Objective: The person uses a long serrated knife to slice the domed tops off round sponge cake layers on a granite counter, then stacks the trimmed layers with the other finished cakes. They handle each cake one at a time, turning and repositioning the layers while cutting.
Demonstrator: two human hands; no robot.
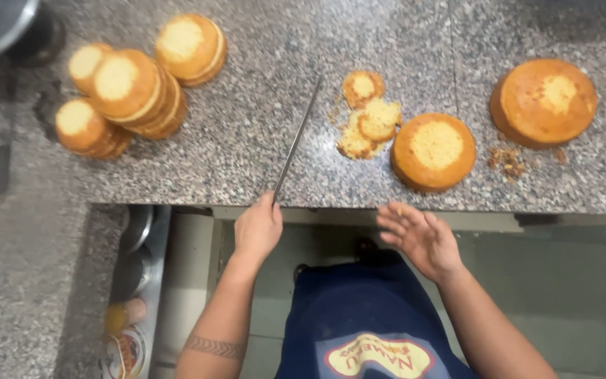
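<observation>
Granite counter: left hand clenched on knife pointing 1 o'clock, right hand released, cake at its 12.

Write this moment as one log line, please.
left hand: holds long knife | right hand: open, empty, at counter edge | nearest: round cake | trimmed tops beside it

Your left hand: grip closed, forearm tattooed. Your right hand: open, fingers spread, palm up, holding nothing.
</observation>
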